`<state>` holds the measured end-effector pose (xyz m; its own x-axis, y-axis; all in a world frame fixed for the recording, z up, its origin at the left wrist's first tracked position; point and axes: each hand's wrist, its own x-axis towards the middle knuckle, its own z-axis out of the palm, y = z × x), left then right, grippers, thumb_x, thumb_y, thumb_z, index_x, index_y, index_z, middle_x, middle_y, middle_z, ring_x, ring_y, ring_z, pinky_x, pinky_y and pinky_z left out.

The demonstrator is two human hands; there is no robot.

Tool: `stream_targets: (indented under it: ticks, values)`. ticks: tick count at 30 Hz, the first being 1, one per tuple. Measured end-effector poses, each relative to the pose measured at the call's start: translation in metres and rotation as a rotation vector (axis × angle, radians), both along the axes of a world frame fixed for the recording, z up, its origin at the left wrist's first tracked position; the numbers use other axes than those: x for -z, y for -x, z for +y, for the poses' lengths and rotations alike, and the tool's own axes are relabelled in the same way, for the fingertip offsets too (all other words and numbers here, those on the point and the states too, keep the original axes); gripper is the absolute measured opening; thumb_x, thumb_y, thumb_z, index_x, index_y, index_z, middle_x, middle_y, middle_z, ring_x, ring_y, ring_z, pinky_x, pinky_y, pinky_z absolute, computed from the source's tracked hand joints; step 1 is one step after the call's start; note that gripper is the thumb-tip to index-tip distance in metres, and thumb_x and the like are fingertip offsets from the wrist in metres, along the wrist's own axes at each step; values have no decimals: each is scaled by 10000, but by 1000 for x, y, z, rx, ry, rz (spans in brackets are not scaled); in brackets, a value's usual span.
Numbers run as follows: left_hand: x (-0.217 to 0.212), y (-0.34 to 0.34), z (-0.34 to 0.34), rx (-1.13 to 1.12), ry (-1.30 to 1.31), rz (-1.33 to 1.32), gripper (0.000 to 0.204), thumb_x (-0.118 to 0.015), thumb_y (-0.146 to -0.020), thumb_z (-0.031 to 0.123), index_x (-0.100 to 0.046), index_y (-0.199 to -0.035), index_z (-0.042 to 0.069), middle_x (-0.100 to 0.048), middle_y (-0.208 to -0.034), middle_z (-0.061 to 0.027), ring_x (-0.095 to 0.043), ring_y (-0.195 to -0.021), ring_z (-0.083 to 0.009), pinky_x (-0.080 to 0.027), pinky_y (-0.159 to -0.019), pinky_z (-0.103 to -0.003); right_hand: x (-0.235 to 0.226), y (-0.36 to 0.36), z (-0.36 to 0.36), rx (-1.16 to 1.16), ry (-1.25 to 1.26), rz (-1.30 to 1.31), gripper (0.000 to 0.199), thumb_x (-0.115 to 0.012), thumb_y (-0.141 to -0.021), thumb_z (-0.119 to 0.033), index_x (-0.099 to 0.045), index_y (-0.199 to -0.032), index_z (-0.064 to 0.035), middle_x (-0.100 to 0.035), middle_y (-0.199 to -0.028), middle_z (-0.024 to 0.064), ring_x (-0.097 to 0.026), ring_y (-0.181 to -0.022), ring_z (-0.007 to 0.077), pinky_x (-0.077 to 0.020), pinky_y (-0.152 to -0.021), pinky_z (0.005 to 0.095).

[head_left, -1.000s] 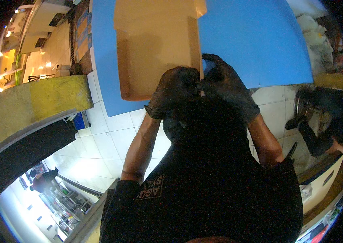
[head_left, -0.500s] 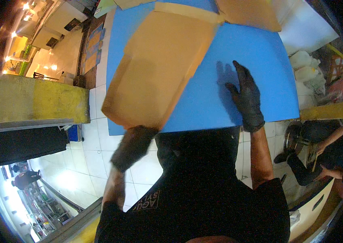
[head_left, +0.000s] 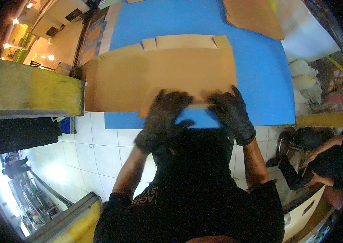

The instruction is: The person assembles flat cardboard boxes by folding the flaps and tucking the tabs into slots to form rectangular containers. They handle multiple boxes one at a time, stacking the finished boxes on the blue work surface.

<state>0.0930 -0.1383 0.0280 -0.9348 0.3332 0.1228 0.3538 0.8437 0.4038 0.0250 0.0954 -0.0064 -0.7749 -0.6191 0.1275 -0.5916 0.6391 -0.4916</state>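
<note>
Left hand: I see my left hand (head_left: 164,119) in a black glove, fingers spread apart and laid flat on the near edge of the cardboard sheet (head_left: 159,75); it looks blurred, so I cannot tell whether the fingertips curl under the edge.
Right hand: my right hand (head_left: 231,113), also black-gloved, lies palm down with fingers splayed, their tips on the same near edge, well right of centre.
Cardboard sheet: a flat brown sheet with small flaps along its far edge, lying across the blue table (head_left: 256,69); its left end overhangs the table's left side, above the white tiled floor (head_left: 86,146).
Near edge: a narrow strip of the sheet, between my two hands, looks folded or lifted off the blue surface.
Second cardboard piece: another brown piece (head_left: 252,16) lies at the far right of the table, well apart from my hands.
White sheet: a pale sheet (head_left: 307,38) sits past the table's right edge.
Yellow beam: a worn yellow block (head_left: 29,89) stands just left of the sheet's overhanging end.
Other person: someone crouches at lower right (head_left: 325,158), hands near a dark round pot.
</note>
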Motion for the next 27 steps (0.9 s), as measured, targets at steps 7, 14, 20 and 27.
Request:
stream_targets:
  ticks: [7, 14, 20, 27]
  values:
    - [49, 37, 10, 99, -40, 6, 193, -655, -733, 235, -676, -877, 108, -657, -845, -104, -612, -814, -295, -478, -750, -414, -11, -7, 55, 37, 126, 57, 394, -685, -709, -230, -586, -1078, -131, -590, -1125, 100, -518, -1061, 309, -341, -977, 429]
    - [48, 44, 6, 236, -82, 55, 207, -664, -740, 216, -669, -915, 106, -666, -934, -82, -620, -888, -272, -480, -822, -372, 15, -11, 36, 465, 652, -372, 218, -657, -758, -133, -645, -972, -91, -576, -1139, 98, -528, -1056, 269, -443, -864, 340]
    - [36, 56, 37, 103, -243, 22, 254, -631, -778, 207, -646, -1010, 103, -659, -972, -99, -613, -917, -284, -479, -816, -387, 18, -23, 12, 257, 447, 156, 351, -601, -780, -30, -556, -1128, -38, -486, -1215, 133, -528, -1011, 268, -441, -876, 339]
    - [44, 87, 77, 164, -292, 58, 211, -583, -800, 235, -649, -929, 82, -633, -776, -153, -602, -715, -337, -470, -690, -427, 17, -29, -5, 656, 1160, -401, 458, -630, -776, -48, -470, -1204, -20, -557, -1045, 90, -553, -948, 224, -467, -817, 321]
